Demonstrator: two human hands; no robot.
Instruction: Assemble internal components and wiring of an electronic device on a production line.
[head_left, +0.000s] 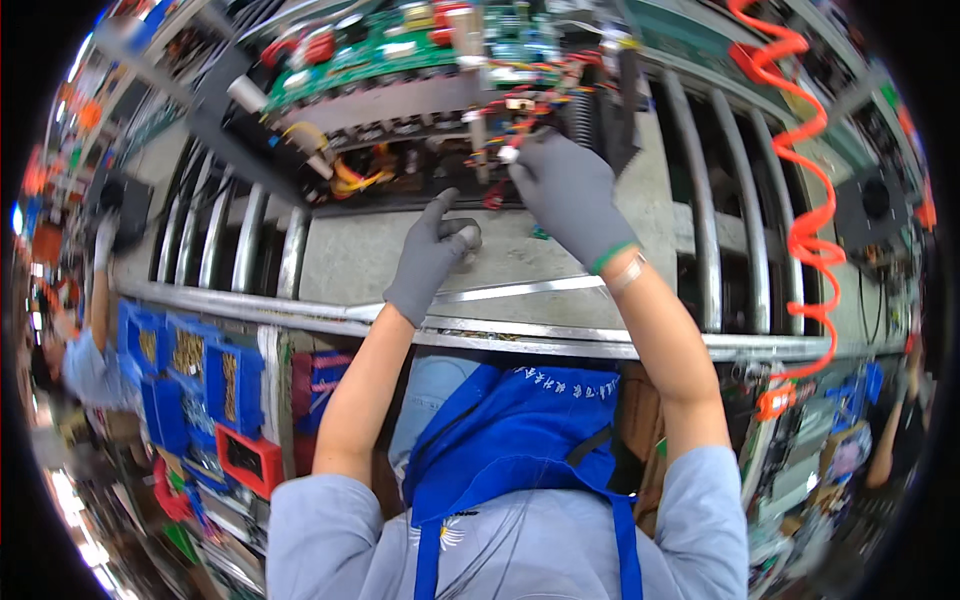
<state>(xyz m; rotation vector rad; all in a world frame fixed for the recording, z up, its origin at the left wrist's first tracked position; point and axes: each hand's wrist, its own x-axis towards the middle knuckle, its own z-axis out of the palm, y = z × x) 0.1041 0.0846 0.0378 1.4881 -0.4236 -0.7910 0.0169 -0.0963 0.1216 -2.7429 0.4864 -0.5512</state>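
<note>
My right hand [572, 190], in a grey glove with a green cuff, reaches into the front of an open electronic unit. Its fingers close on a small white wire connector [508, 154] by a bundle of red, yellow and black wires [522, 118]. My left hand [432, 252], gloved too, hovers just before the unit's front edge. Its index finger points forward and the thumb stands apart, with nothing visible between them. The unit has a black metal case [240, 150] and green circuit boards [370, 68]. Yellow and orange wires [360, 178] lie inside it on the left.
A grey board [350, 255] lies under the unit, between metal rollers [705, 210]. A metal rail [540, 340] runs along the near side. Blue bins of small parts [235, 385] stand at left. A red coiled air hose [805, 220] hangs at right. A co-worker's gloved hand [105, 240] is far left.
</note>
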